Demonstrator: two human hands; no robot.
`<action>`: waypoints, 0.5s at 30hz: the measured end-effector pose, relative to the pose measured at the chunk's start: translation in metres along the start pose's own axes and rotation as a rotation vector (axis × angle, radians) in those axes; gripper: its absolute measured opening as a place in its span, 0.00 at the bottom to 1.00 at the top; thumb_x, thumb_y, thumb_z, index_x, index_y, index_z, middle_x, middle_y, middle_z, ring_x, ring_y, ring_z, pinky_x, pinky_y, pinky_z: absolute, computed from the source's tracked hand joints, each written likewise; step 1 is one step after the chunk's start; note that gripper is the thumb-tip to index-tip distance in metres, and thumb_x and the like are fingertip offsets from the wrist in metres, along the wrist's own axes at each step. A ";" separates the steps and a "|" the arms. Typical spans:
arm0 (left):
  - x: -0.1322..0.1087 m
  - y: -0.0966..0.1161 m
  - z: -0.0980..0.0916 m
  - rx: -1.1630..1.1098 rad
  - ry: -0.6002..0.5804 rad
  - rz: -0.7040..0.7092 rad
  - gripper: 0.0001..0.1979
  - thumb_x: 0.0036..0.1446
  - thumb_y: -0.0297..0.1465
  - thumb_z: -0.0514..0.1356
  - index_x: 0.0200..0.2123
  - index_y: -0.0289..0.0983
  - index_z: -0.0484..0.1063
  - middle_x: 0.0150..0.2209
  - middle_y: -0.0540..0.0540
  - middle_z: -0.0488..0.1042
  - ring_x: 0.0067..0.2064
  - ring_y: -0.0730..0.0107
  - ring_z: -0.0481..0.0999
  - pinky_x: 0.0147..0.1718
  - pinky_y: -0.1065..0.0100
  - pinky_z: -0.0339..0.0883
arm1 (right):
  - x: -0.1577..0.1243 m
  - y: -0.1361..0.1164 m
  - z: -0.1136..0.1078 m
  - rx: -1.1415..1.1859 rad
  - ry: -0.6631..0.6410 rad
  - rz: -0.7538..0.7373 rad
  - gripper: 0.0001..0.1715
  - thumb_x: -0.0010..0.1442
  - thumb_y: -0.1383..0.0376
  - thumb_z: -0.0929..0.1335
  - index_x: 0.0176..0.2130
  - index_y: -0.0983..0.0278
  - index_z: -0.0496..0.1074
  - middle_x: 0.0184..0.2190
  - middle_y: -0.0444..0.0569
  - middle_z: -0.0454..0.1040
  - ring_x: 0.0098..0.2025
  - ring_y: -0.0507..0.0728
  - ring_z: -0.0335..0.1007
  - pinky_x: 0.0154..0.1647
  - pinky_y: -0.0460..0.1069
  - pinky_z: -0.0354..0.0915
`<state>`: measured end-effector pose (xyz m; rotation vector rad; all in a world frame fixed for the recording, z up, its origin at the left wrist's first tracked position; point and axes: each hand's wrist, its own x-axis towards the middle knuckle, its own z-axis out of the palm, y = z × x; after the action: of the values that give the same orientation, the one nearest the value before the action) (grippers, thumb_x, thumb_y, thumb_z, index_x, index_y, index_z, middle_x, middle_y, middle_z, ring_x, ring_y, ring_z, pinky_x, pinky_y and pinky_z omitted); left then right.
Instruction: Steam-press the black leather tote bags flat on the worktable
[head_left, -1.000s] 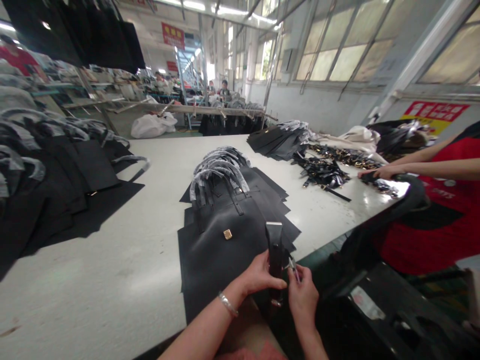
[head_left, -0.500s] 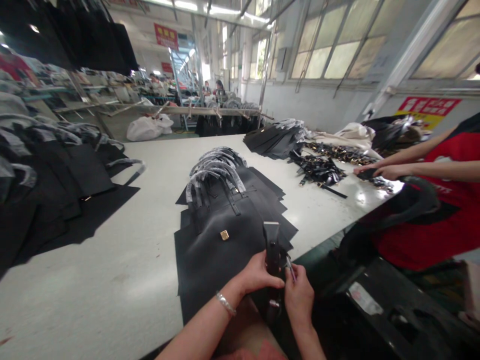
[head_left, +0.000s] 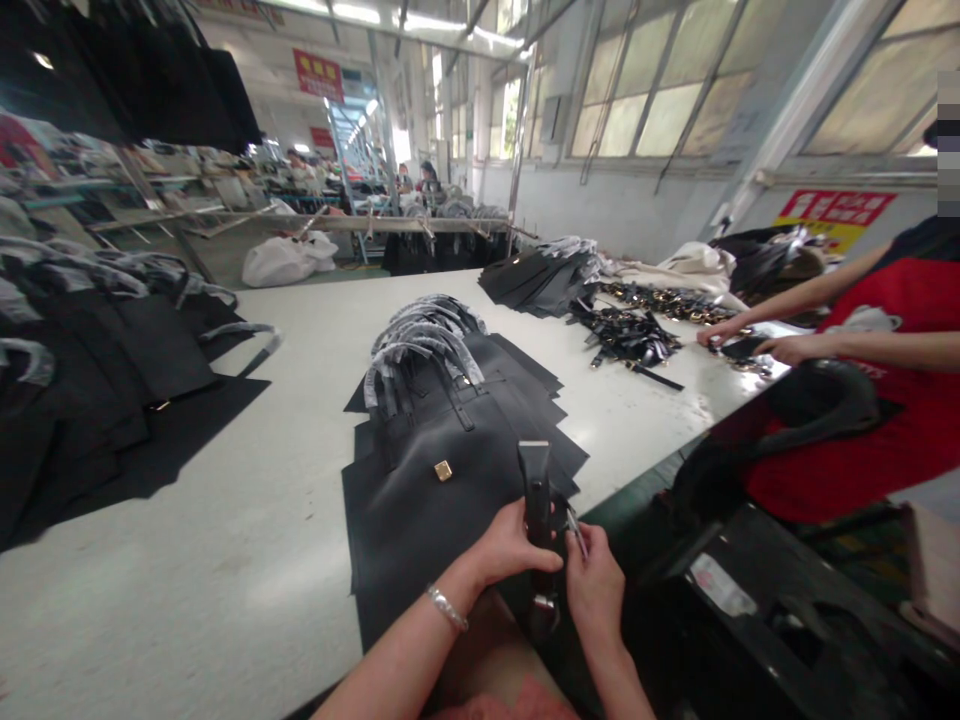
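My left hand (head_left: 514, 548), with a silver bracelet at the wrist, is closed around a long black strap-like piece (head_left: 535, 490). The piece stands upright; its flared top has a pale edge, and shiny metal shows near its lower end. Just right of it, my right hand (head_left: 596, 575) pinches a slim metal tool (head_left: 576, 530) pointing up toward the piece; its exact kind is unclear. Beneath and beyond my hands, a stack of black handbags (head_left: 420, 510) lies fanned out, handles wrapped in clear plastic. A small gold plate (head_left: 443, 470) sits on the top bag.
More black bags (head_left: 135, 380) lie on the white table (head_left: 247, 560) at left. At right are a heap of black straps with gold buckles (head_left: 626, 335) and another bag stack (head_left: 540, 275). A co-worker in a red apron (head_left: 892, 400) handles straps beside a black machine (head_left: 795, 620).
The view has shifted slightly, moving the scene a little left. My hands keep their grips almost unchanged. The co-worker's hands have moved farther apart over the straps.
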<state>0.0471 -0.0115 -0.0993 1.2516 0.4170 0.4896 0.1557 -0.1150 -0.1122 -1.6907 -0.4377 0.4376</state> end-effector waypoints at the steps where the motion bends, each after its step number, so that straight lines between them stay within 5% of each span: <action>1: 0.000 0.000 0.000 -0.001 0.002 -0.001 0.38 0.32 0.25 0.72 0.51 0.35 0.67 0.47 0.42 0.71 0.51 0.54 0.70 0.47 0.60 0.65 | -0.001 0.001 0.002 0.026 -0.003 0.016 0.20 0.43 0.51 0.73 0.31 0.61 0.72 0.28 0.48 0.73 0.29 0.58 0.68 0.22 0.46 0.60; 5: -0.001 0.000 0.001 -0.004 0.000 -0.001 0.37 0.33 0.24 0.72 0.51 0.35 0.67 0.48 0.41 0.71 0.52 0.53 0.69 0.47 0.60 0.66 | -0.003 0.005 0.015 0.188 -0.058 0.130 0.23 0.48 0.47 0.69 0.33 0.62 0.68 0.21 0.40 0.66 0.14 0.49 0.52 0.12 0.43 0.49; 8: -0.002 0.003 0.002 -0.035 -0.040 0.006 0.35 0.34 0.24 0.72 0.50 0.35 0.67 0.47 0.40 0.72 0.51 0.53 0.70 0.46 0.60 0.66 | 0.000 0.003 0.012 0.285 -0.159 0.187 0.23 0.48 0.46 0.69 0.30 0.62 0.67 0.20 0.39 0.63 0.12 0.44 0.40 0.09 0.41 0.43; 15: -0.001 -0.001 -0.002 0.014 -0.019 -0.019 0.39 0.34 0.27 0.72 0.52 0.35 0.65 0.49 0.41 0.71 0.52 0.52 0.69 0.49 0.57 0.64 | -0.001 0.004 -0.012 0.245 -0.187 0.139 0.23 0.49 0.47 0.70 0.34 0.62 0.68 0.20 0.38 0.64 0.12 0.43 0.44 0.10 0.39 0.44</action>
<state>0.0455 -0.0105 -0.1004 1.2641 0.4165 0.4588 0.1611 -0.1266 -0.1145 -1.4524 -0.3861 0.7257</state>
